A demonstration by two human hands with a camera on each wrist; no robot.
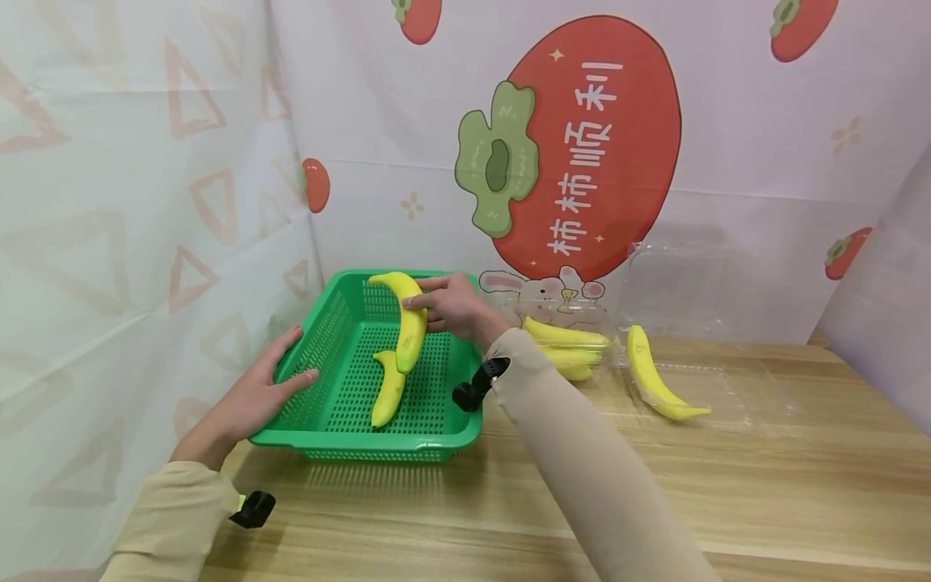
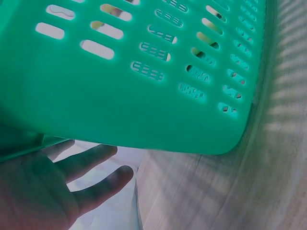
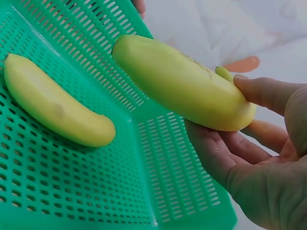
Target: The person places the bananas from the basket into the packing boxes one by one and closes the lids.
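Observation:
My right hand [image 1: 458, 307] grips a yellow banana [image 1: 411, 327] between thumb and fingers, above the inside of a green plastic basket [image 1: 364, 440]. In the right wrist view the thumb lies on one side of this held banana [image 3: 177, 84] and the fingers on the other. A second banana [image 1: 389, 392] rests on the basket's slotted floor. My left hand [image 1: 262, 388] is at the basket's left rim with thumb and fingers spread. The left wrist view shows its extended fingers [image 2: 98, 191] beside the basket's outer wall [image 2: 120, 110].
Right of the basket, several bananas [image 1: 567, 347] sit in a clear plastic box. Farther right, another banana [image 1: 655, 380] lies in an open clear clamshell box [image 1: 735, 388]. The wooden table [image 1: 727, 485] meets a printed cloth backdrop [image 1: 393, 121] behind and at the left.

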